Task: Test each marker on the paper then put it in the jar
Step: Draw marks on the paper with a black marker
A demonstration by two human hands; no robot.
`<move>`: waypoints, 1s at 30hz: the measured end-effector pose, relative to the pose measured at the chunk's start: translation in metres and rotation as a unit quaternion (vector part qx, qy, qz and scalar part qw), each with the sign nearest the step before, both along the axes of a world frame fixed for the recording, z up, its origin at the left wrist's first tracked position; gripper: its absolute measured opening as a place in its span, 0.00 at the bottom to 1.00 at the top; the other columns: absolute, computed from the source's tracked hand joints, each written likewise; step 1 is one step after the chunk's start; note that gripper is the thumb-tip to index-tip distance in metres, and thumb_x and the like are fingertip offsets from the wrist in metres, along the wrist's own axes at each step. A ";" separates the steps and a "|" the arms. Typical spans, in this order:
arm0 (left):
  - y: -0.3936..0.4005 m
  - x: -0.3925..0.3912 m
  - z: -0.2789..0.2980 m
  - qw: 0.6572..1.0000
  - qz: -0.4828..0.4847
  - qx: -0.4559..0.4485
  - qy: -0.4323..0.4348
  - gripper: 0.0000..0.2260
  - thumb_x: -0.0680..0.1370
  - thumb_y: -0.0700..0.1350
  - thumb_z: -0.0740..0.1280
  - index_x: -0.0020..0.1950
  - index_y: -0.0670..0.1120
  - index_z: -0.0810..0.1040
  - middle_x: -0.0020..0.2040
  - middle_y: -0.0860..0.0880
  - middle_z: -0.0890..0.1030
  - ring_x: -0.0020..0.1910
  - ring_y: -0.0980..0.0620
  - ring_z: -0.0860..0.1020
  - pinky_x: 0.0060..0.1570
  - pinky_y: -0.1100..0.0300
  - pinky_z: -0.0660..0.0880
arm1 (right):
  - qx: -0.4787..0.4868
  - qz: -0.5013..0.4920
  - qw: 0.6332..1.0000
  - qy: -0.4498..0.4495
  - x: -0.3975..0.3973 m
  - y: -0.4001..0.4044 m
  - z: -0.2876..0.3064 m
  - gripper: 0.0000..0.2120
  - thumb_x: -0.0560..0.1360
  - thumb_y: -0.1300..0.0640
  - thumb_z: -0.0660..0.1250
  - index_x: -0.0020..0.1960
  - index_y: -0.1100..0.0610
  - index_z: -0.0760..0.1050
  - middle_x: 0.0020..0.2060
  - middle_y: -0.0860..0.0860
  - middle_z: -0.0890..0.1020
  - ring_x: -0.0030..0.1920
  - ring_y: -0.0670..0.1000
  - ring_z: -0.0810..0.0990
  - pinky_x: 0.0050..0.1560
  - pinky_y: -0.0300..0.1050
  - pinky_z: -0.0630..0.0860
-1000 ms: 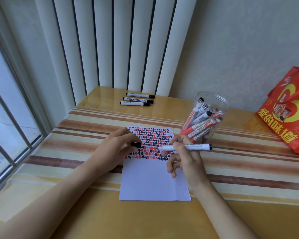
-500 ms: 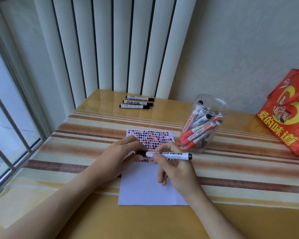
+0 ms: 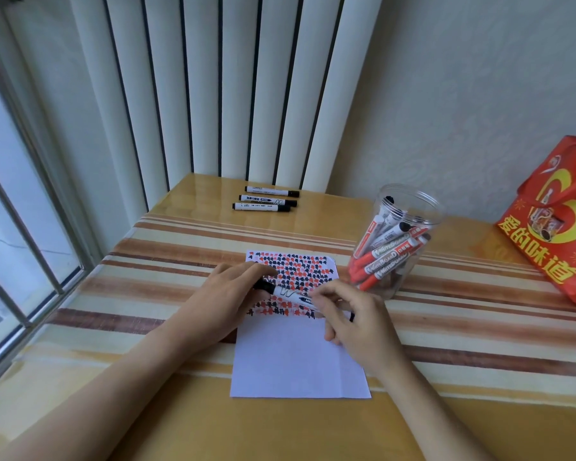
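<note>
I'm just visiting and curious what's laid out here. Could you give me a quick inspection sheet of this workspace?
Surface: wooden table with a striped cloth.
Job's things: paper, top half covered in red and black marks; clear jar holding red and black markers; held marker; three black markers at the far edge.
Clutter: red bag on the right.
Hands: left hand at the black cap end; right hand on the barrel.
Cables: nothing seen.
Surroundings: window left, vertical blinds behind.

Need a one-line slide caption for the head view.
Both hands hold a black-capped marker over the paper.
</note>
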State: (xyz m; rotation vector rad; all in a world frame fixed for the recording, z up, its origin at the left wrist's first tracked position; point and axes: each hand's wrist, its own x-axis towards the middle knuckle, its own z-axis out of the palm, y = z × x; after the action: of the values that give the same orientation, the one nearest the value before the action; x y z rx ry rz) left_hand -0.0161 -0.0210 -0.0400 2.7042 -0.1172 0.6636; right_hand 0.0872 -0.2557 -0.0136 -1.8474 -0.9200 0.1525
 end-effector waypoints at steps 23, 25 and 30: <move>-0.008 0.003 0.002 0.998 -0.039 0.049 -0.001 0.08 0.83 0.46 0.53 0.48 0.48 0.70 0.43 0.53 0.73 0.41 0.49 0.71 0.44 0.52 0.69 | -0.032 0.018 0.999 -0.036 -0.002 0.010 -0.003 0.13 0.76 0.43 0.73 0.42 0.53 0.81 0.33 0.55 0.82 0.36 0.60 0.79 0.38 0.57 0.73; -0.009 0.003 0.003 0.998 -0.042 0.046 -0.009 0.08 0.83 0.46 0.54 0.48 0.48 0.70 0.43 0.53 0.73 0.41 0.49 0.71 0.44 0.51 0.70 | -0.042 0.017 0.998 -0.047 -0.003 0.009 0.000 0.18 0.75 0.38 0.70 0.42 0.54 0.81 0.34 0.55 0.82 0.37 0.60 0.79 0.40 0.59 0.74; -0.004 0.002 0.002 0.999 -0.034 0.030 -0.010 0.11 0.86 0.52 0.52 0.52 0.50 0.72 0.45 0.56 0.73 0.42 0.55 0.68 0.45 0.52 0.70 | -0.028 0.008 0.997 -0.075 -0.007 0.009 0.017 0.04 0.77 0.51 0.74 0.47 0.50 0.80 0.41 0.46 0.82 0.43 0.49 0.81 0.45 0.49 0.78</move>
State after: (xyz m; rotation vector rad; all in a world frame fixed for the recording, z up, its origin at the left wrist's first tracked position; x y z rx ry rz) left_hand -0.0137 -0.0252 -0.0378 2.7367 -0.2368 0.6784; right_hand 0.0804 -0.2464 0.0032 -1.9244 -1.0435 0.0511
